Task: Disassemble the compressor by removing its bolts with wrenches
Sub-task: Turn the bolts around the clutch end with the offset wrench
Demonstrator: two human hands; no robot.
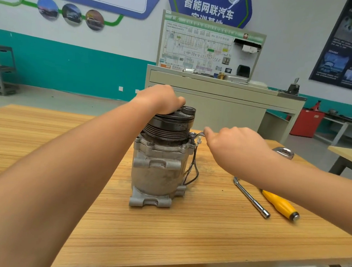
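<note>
One compressor (pixel 157 169) sits under left grip (pixel 163 99), beside right grip (pixel 233 146) (holding wrench (pixel 197 135)).

Both forearms bare, reaching forward. Left hand (pixel 163 99) palm-down on top of compressor (pixel 157 174), fingers curled over its rim, thumb pointing right. Right hand (pixel 233 146) lower, knuckles up, gripping wrench (pixel 197 135), index finger extended along it.
</note>
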